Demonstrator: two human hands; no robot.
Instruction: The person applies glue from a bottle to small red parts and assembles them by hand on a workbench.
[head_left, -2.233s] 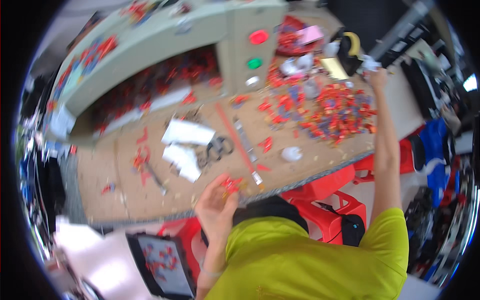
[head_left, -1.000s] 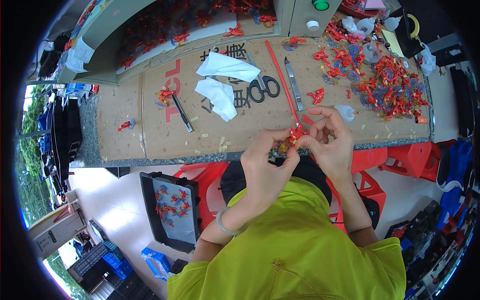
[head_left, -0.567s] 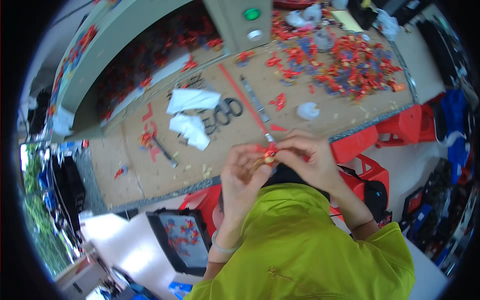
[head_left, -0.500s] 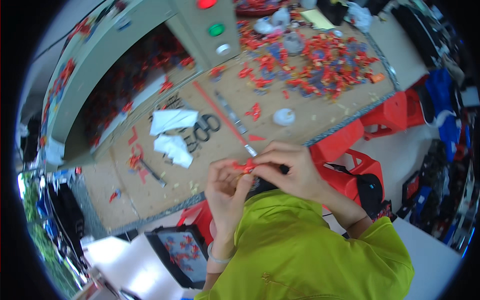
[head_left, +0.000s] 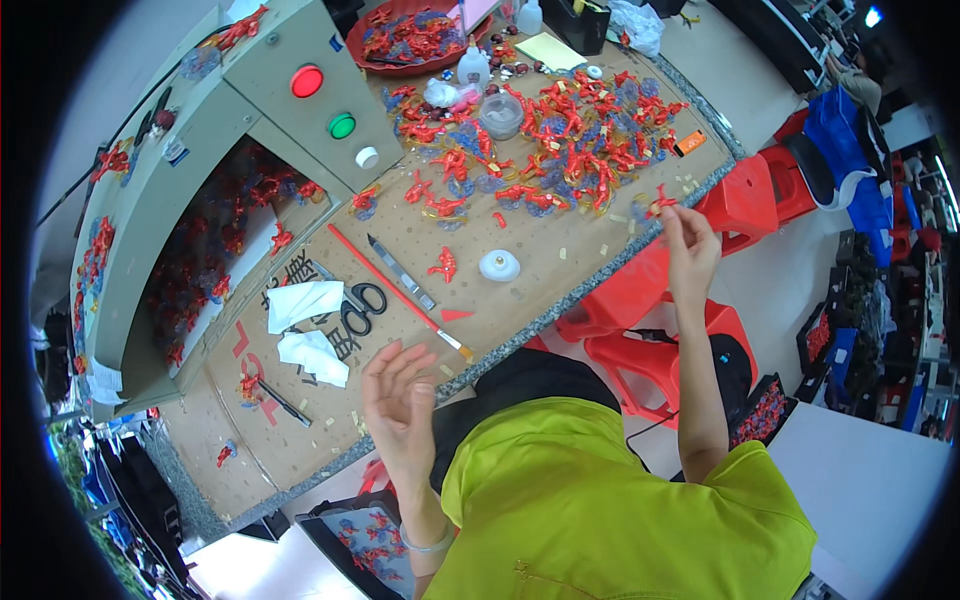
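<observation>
My right hand [head_left: 692, 250] is stretched out over the table's right edge, its fingertips pinching a small red plastic figure [head_left: 661, 204] with a clear bluish and yellow part. My left hand [head_left: 403, 405] holds nothing and hovers at the table's near edge, palm up, fingers apart. Close to it lie a flat brush with a red handle [head_left: 385, 273], a grey metal tool like tweezers [head_left: 402, 272] and a small red triangular piece [head_left: 457, 315]. Further in are a single red figure [head_left: 443, 263] and a white rounded lid or nozzle piece [head_left: 499, 265].
A heap of red figures with clear parts [head_left: 590, 170] covers the far right tabletop. Nearby stand a cloudy cup [head_left: 501, 116], a white bottle [head_left: 473, 67] and a full red basin [head_left: 350, 40]. Left is a grey machine [head_left: 290, 75]; black scissors [head_left: 362, 305] lie by white tissues [head_left: 305, 302].
My hands have parted. My right hand has moved far right and away with the red figure; my left has opened and drawn left. The view has shifted too.
</observation>
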